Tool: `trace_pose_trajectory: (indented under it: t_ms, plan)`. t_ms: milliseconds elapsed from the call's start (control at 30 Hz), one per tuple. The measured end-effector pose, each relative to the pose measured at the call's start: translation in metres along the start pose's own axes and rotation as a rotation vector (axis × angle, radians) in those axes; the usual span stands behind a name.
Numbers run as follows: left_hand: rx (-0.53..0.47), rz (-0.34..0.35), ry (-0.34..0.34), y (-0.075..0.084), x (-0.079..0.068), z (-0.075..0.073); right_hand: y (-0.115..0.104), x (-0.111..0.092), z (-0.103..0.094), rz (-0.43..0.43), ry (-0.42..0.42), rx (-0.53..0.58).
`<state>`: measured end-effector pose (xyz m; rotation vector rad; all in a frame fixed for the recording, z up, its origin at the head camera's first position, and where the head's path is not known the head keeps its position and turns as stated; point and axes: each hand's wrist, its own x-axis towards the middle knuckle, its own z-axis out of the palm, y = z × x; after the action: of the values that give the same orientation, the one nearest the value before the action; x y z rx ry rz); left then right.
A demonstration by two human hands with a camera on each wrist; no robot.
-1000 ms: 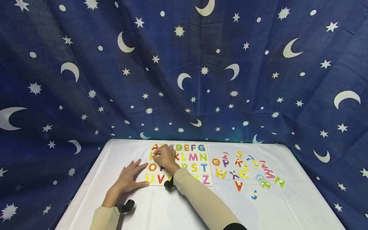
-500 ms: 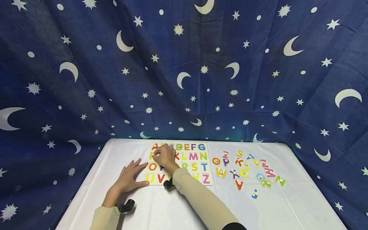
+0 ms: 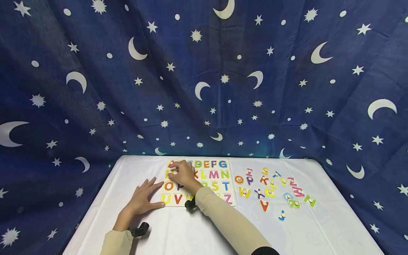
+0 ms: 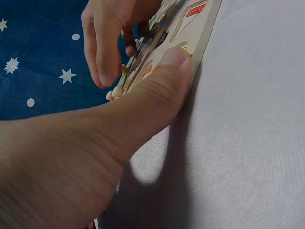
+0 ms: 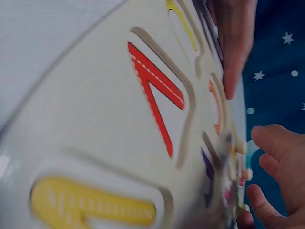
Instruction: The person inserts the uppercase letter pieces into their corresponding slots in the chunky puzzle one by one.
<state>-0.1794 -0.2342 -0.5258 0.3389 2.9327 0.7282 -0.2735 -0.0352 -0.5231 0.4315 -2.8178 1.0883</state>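
A wooden alphabet puzzle board (image 3: 227, 192) lies on the table, with printed letters in recessed slots. My left hand (image 3: 141, 198) rests at its left side, fingers spread; in the left wrist view its thumb (image 4: 164, 90) presses on the board's edge near a corner. My right hand (image 3: 185, 175) hovers over the upper left of the board, thumb and index finger apart, nothing visible between them. Just below those fingers sits the yellow H (image 3: 169, 174). In the right wrist view, wooden knobs (image 5: 241, 147) stand near the fingertips. The hand hides several slots.
Right of the board, loose knobbed letters lie scattered, among them an orange O (image 3: 239, 180), a red A (image 3: 264, 205) and a blue J (image 3: 282, 215). A dark blue curtain (image 3: 178, 117) with moons and stars hangs behind the white table (image 3: 178, 230).
My right thumb and index finger, earlier close together at the yellow H, have spread apart and let go of it. My left hand has stayed in place.
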Motion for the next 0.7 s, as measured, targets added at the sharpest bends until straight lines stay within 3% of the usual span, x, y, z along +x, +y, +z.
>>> trace_pose_trajectory:
  t_ms: [200, 367, 700]
  plan:
    - [-0.006, -0.018, -0.01, 0.001, 0.0, 0.002, 0.015, -0.005, -0.026, -0.101, -0.046, 0.098]
    - [-0.016, -0.033, -0.011, -0.001, 0.001, 0.003, 0.033, -0.012, -0.057, -0.131, -0.085, 0.175]
    - [-0.022, -0.024, -0.006, 0.001, 0.001, 0.001, 0.087, -0.024, -0.114, -0.153, -0.026, 0.098]
